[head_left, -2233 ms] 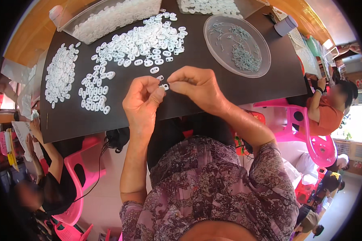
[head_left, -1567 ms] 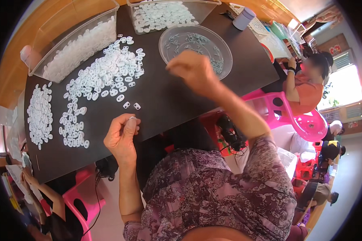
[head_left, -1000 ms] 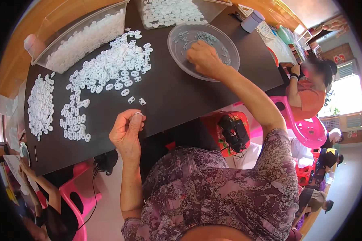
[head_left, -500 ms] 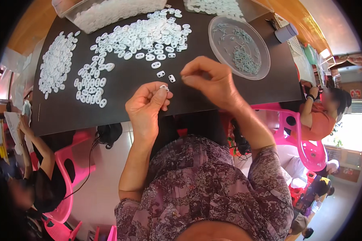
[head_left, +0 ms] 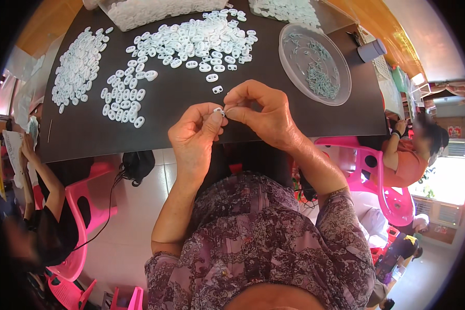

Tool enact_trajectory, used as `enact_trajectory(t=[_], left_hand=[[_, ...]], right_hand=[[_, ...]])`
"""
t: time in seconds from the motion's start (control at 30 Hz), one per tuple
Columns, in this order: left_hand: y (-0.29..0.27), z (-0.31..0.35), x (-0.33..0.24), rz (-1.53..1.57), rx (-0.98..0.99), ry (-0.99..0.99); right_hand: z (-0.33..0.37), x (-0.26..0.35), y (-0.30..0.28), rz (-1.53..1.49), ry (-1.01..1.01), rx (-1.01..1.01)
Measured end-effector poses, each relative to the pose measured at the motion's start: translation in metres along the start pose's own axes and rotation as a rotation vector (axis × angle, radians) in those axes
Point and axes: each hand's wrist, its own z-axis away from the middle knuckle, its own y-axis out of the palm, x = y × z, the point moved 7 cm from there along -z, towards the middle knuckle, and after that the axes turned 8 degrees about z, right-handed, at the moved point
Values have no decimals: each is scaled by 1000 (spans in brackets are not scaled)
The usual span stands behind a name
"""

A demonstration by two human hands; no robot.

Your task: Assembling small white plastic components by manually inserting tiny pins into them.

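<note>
My left hand (head_left: 194,137) pinches a small white two-hole plastic piece (head_left: 218,110) between thumb and fingers, above the table's near edge. Against its right side, the thumb and fingertips of my right hand (head_left: 266,111) are pressed together. Whatever they hold is too small or hidden to make out. Just beyond my hands lies a loose white piece (head_left: 217,89), with a white oval piece (head_left: 212,78) farther back. A large heap of white two-hole ovals (head_left: 191,44) spreads behind them. To the right sits a round clear tray (head_left: 293,67) holding many tiny grey-green slivers.
Smaller groups of white pieces lie left on the dark table (head_left: 155,121), one a dense pile (head_left: 77,70). Clear bins (head_left: 113,18) of white pieces stand at the back. A grey cylinder (head_left: 372,50) is at the far right. People sit on pink chairs (head_left: 382,181) at both sides.
My right hand has come left to meet my left hand at the white piece; they were apart before. It now covers the spot of a second loose piece. The view has shifted slightly.
</note>
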Motion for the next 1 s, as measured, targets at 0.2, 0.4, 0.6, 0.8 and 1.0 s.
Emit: enact_trajectory(t=[0.2, 0.4, 0.6, 0.8, 1.0], left_hand=[[-2, 1, -1, -11, -3, -1], [-2, 2, -1, -23, -3, -8], [-4, 2, -1, -21, -10, -15], [-4, 4, -2, -38, -6, 4], [-3, 7, -2, -105, 9, 94]], right_hand=[[-1, -1, 2, -9, 21, 2], [0, 0, 2, -3, 14, -10], [0, -1, 2, 12, 19, -13], [0, -3, 5, 11, 23, -3], [0, -3, 8, 32, 26, 1]])
